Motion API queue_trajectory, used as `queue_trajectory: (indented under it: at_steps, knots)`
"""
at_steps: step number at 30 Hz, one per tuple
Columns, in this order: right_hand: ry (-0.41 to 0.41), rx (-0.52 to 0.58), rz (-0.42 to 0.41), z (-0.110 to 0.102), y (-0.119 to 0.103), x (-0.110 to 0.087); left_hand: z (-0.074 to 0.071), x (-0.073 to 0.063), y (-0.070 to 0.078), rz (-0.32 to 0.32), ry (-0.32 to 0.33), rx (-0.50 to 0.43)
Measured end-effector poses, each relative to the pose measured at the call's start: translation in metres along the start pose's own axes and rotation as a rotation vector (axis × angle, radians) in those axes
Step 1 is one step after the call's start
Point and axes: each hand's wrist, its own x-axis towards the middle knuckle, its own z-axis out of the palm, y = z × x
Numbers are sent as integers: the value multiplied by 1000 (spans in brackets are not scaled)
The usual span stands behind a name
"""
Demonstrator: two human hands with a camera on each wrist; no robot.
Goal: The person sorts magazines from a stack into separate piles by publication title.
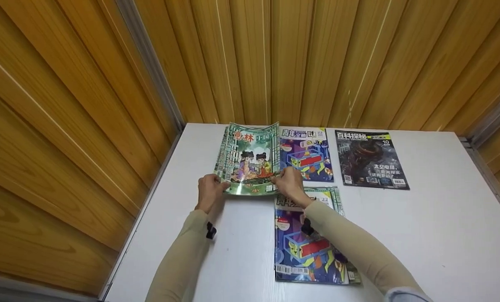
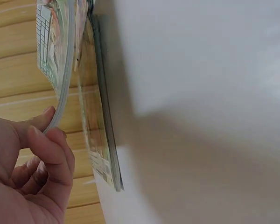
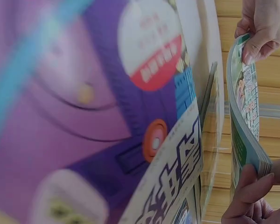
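The left hand and right hand pinch a green magazine by its near corners, seemingly to steady it above a lower magazine at the far left of the table. A purple magazine lies just right, a dark magazine farther right; the right sleeve partly hides a nearer pile

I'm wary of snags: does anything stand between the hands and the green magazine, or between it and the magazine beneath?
Nothing visible does. The left hand and right hand pinch the green magazine by its near corners, and the left wrist view shows a gap above the magazine beneath; the far end is hidden.
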Motion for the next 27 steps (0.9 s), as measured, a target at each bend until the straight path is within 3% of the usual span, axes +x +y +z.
queue_trajectory:
  at_steps: [8, 10, 11, 14, 15, 17, 18, 21, 25, 27]
  knots:
    - [-1, 28, -29, 22, 1, 36, 0, 33, -13, 11, 31, 38]
    - [24, 45, -58, 40, 20, 56, 1, 39, -17, 14, 40, 39]
    - [26, 52, -63, 47, 27, 65, 4, 47, -29, 36, 53, 29]
    - [29, 23, -51, 69, 47, 88, 6, 53, -36, 24, 59, 16]
    - [30, 6, -48, 75, 54, 95, 10, 58, -45, 36, 67, 11]
    - [11, -14, -18, 78, 52, 97, 13, 63, -52, 24, 64, -3]
    - [12, -27, -10, 81, 54, 100, 12, 62, -47, -1, 59, 0]
    - [8, -41, 2, 84, 56, 105, 25, 79, -71, 30, 61, 12]
    - [-4, -42, 9, 82, 49, 105, 33, 91, -83, 51, 62, 28]
    - [-12, -29, 7, 81, 44, 104, 25, 86, -70, 26, 52, 6]
